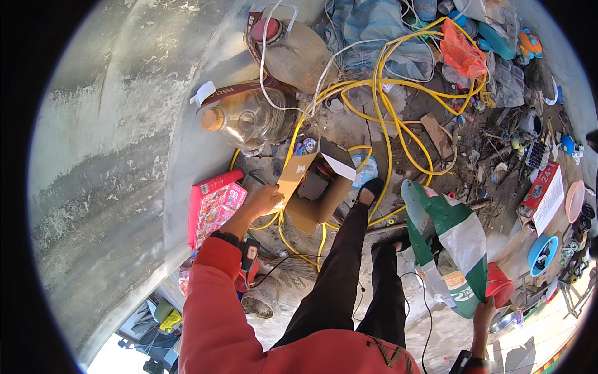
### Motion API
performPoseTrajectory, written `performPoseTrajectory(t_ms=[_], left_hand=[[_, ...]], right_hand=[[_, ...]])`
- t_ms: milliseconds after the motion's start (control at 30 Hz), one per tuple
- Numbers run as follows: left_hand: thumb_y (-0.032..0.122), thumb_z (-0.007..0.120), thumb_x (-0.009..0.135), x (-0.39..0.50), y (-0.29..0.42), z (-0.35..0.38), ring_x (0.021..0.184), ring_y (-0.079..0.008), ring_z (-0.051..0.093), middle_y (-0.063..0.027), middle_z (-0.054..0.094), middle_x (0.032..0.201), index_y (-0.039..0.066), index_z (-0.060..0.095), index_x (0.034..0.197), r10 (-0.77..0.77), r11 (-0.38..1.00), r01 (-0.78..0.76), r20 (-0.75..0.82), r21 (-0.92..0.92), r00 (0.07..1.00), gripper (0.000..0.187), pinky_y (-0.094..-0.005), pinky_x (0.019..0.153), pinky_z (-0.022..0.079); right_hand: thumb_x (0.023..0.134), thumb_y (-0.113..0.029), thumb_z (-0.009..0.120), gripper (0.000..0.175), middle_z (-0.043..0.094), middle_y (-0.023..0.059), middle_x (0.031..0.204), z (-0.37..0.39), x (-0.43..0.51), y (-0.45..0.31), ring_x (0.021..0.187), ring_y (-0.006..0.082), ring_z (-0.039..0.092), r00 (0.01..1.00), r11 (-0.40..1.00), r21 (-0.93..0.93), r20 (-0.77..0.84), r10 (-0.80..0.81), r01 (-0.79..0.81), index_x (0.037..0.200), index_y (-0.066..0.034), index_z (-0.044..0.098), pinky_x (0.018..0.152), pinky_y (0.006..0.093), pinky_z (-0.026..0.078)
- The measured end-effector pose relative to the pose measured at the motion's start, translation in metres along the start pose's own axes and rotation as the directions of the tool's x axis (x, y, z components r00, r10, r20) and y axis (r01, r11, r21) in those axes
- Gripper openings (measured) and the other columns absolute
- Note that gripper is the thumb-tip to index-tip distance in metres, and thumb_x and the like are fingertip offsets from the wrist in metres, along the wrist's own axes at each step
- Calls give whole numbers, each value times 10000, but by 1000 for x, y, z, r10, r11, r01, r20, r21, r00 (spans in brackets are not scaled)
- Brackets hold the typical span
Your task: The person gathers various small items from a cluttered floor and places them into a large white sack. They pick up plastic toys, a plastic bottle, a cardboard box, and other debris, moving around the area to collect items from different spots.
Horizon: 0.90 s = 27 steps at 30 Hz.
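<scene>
My left hand (268,200) grips a flap of an open cardboard box (299,216), its fingers closed over the flap's edge. Inside the box lies a dark grey object (314,183) whose kind I cannot make out. Out to the right, my right hand (486,306) holds a green and white woven plastic sack (462,238) by its edge. The sack's mouth gapes, and it hangs beside my feet. A pink and red printed box (217,208) leans against the wall, left of my left hand.
Yellow hose (390,89) loops over the dirt floor. Large plastic jugs (261,114) stand by the concrete wall (117,140). Scattered litter, an orange plastic bag (460,49), a red carton (539,194) and a blue basin (543,255) lie to the right. A black cable (427,313) trails near my legs.
</scene>
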<state>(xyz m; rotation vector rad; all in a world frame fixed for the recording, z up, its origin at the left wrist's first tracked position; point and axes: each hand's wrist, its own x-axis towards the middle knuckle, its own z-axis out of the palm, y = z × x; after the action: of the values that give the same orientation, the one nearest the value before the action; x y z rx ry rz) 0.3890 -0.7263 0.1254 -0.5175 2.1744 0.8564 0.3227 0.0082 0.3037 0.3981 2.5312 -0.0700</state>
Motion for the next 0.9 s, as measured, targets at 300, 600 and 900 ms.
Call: performPoseTrajectory(t_ms=[300,600,900], left_hand=[[140,493,834,102,27,-15,977,-371,592,-216,616,1016,36,546,1188,-399,903,429,-399,-14,826,373,-446,842,465],[219,595,835,45,194,62,1094,-342,492,-190,534,1157,36,446,1290,440,832,-513,-312,-212,842,513,-391,950,384],[509,676,714,13,378,247,1341,-421,185,-231,141,1469,121,150,1452,29,954,33,201,-297,979,986,-529,1043,278]], right_hand=[[698,10,390,174,556,281,794,-7,-13,18,798,470,535,1000,1000,-29,-12,1,-1,838,48,487,682,515,389],[725,-11,392,157,538,275,782,13,-4,2,757,449,546,994,995,71,-83,-65,71,847,44,473,661,496,395],[693,19,341,149,453,167,645,-26,-38,33,577,301,448,978,880,432,-147,-146,197,775,25,466,575,355,407]])
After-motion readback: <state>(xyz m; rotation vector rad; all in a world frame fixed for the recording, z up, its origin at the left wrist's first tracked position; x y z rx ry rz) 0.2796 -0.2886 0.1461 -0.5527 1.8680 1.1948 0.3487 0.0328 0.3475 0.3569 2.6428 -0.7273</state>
